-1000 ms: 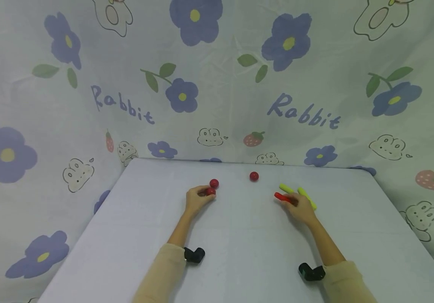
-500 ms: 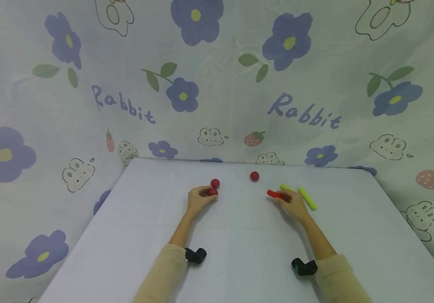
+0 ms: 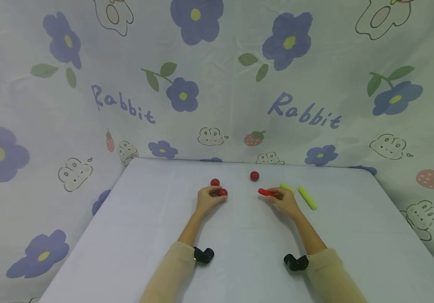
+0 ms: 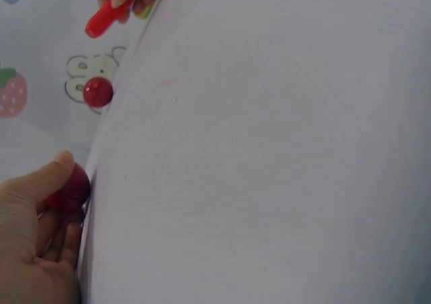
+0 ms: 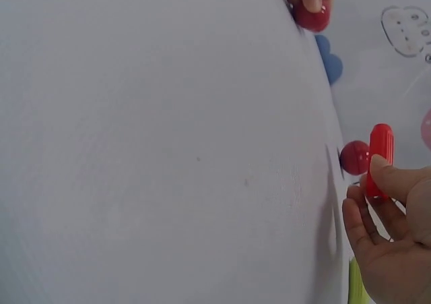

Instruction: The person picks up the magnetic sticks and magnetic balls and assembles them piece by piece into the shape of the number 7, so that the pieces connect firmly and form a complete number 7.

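Observation:
My left hand (image 3: 206,202) pinches a glossy red ball (image 3: 222,192) between thumb and fingers; in the left wrist view the thumb lies over this ball (image 4: 75,191). Just behind it, a second red ball (image 3: 215,182) sits on the table. Between thumb and fingertips, my right hand (image 3: 286,203) holds a short red stick (image 3: 265,192), its tip toward the left. Fine ridges show on the stick (image 5: 382,145) in the right wrist view. One yellow-green stick (image 3: 286,187) is partly hidden behind the right hand, and another yellow-green stick (image 3: 307,198) lies to its right.
A third red ball (image 3: 254,176) rests near the back of the white-covered table (image 3: 235,261), between the two hands. Behind the table hangs a curtain (image 3: 217,118) printed with flowers and rabbits. Black wrist cameras (image 3: 296,262) stick out inward from both sleeves.
The right hand has moved left with the red stick, away from the right yellow-green stick. The left hand has shifted right with its ball, away from the ball behind it.

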`<control>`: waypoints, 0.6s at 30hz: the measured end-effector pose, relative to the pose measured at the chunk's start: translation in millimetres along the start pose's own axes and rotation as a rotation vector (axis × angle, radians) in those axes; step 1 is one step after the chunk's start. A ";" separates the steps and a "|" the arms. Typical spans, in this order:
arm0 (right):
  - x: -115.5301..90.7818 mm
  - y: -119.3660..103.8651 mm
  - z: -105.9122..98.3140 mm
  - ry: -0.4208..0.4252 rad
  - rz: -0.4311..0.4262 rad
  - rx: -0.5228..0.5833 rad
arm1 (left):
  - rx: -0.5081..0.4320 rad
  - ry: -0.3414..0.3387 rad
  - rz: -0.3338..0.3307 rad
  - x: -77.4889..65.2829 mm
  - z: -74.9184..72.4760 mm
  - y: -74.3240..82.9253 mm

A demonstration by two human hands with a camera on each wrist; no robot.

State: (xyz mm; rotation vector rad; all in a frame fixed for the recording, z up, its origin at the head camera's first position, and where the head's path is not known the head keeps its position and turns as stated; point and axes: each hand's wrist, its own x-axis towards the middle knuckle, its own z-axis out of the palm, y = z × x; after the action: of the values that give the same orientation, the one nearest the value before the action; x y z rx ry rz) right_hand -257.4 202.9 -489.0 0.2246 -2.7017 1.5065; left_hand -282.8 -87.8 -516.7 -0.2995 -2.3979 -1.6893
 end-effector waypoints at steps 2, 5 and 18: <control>0.6 -2.2 1.2 -0.004 0.007 0.004 | 0.003 -0.004 0.004 0.6 3.5 1.8; 1.6 -4.1 2.5 -0.011 -0.010 0.006 | 0.018 -0.010 0.006 1.6 7.5 3.9; 10.7 1.8 8.8 -0.022 -0.042 0.011 | 0.039 -0.040 0.063 4.9 23.0 8.2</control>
State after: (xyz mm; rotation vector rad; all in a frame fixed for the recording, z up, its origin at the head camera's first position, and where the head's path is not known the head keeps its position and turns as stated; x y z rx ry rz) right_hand -267.9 195.2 -494.0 0.2984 -2.6881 1.5162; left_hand -286.1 -63.2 -515.6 -0.4016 -2.4200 -1.6229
